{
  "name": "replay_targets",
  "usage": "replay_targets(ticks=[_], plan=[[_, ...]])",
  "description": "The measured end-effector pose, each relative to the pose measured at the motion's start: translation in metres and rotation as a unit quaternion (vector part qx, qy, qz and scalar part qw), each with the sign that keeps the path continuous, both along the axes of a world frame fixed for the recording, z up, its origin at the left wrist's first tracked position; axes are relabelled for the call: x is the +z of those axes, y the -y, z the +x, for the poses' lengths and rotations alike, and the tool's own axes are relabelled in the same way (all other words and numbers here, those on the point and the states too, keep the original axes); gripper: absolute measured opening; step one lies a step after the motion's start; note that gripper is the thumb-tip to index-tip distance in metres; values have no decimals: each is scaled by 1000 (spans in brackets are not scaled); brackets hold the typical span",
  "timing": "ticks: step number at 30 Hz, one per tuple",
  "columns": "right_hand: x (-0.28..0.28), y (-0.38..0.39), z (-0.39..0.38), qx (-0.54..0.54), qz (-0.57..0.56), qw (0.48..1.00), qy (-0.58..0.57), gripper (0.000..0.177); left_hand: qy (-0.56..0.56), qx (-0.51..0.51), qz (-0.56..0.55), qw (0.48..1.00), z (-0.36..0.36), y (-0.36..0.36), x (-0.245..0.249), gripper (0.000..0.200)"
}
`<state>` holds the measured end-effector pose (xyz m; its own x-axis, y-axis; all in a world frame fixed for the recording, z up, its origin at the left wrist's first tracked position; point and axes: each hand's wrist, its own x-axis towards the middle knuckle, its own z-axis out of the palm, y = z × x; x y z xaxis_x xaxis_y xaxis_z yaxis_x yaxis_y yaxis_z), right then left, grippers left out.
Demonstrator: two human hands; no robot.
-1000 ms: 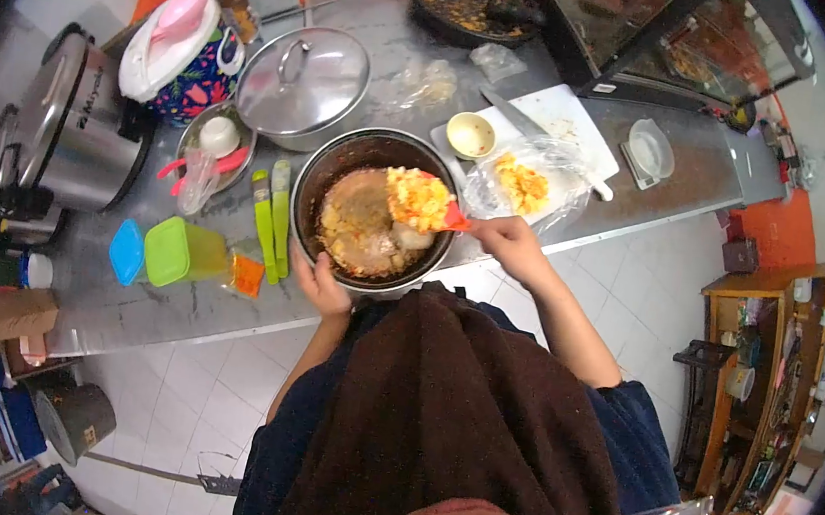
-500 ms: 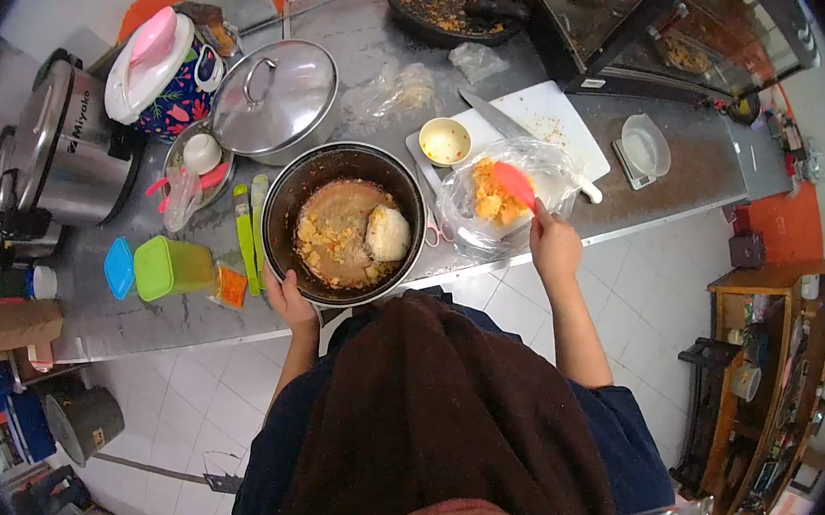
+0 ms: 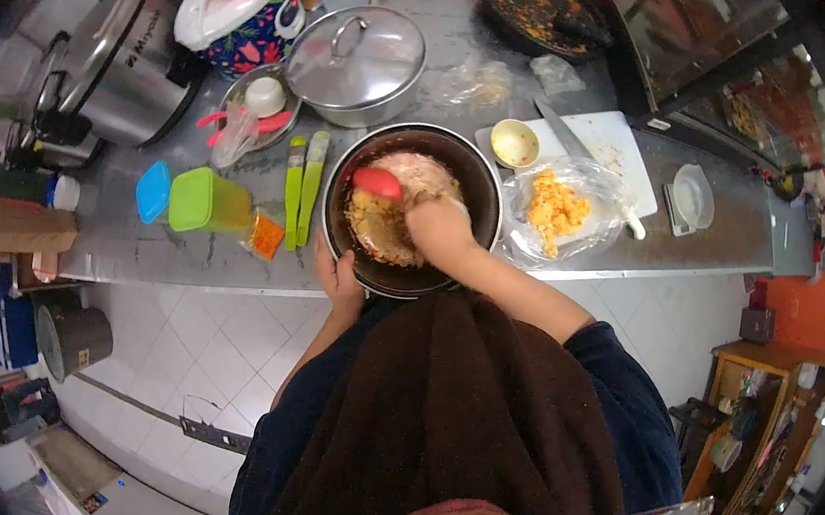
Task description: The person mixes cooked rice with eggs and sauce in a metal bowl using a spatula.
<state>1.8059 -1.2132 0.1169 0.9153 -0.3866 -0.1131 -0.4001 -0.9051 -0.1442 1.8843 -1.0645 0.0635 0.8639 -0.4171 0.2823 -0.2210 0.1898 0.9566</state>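
A dark-lined pot (image 3: 488,165) stands at the counter's front edge with a pale, crumbly food mix inside. My right hand (image 3: 439,228) is inside it, closed round the handle of a red spoon (image 3: 377,183), whose bowl rests at the left of the mix. On the outside left wall of the pot, my left hand (image 3: 341,278) holds the rim and side. Right of the pot, orange-yellow food (image 3: 556,210) lies on a clear plastic bag (image 3: 601,202) that partly covers a white cutting board (image 3: 634,160). A small cream bowl (image 3: 514,143) sits between pot and board.
Behind the pot is a lidded steel pot (image 3: 358,61). To the left are green-handled tools (image 3: 302,186), a green-lidded container (image 3: 199,200) and a tall steel cooker (image 3: 142,58). A knife (image 3: 562,130) lies on the board, with a scale (image 3: 681,205) farther right.
My right hand has moved left with the red spoon, from the orange food on the bag into the pot. My left hand stays at the pot's side. The whole view has shifted.
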Motion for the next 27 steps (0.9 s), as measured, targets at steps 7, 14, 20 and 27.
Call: replay_targets(ticks=[7,14,20,27], plan=[[32,-15,-36,168,79,966,-183,37,89,12,55,994,0,-7,9,43],[28,-30,-33,29,10,998,-61,22,139,-18,86,986,1,-8,16,44],[66,-20,-63,-4,75,992,-106,15,93,-25,60,994,0,0,12,44],[47,-17,-62,-13,-21,989,-147,13,114,-32,71,990,3,6,15,43]])
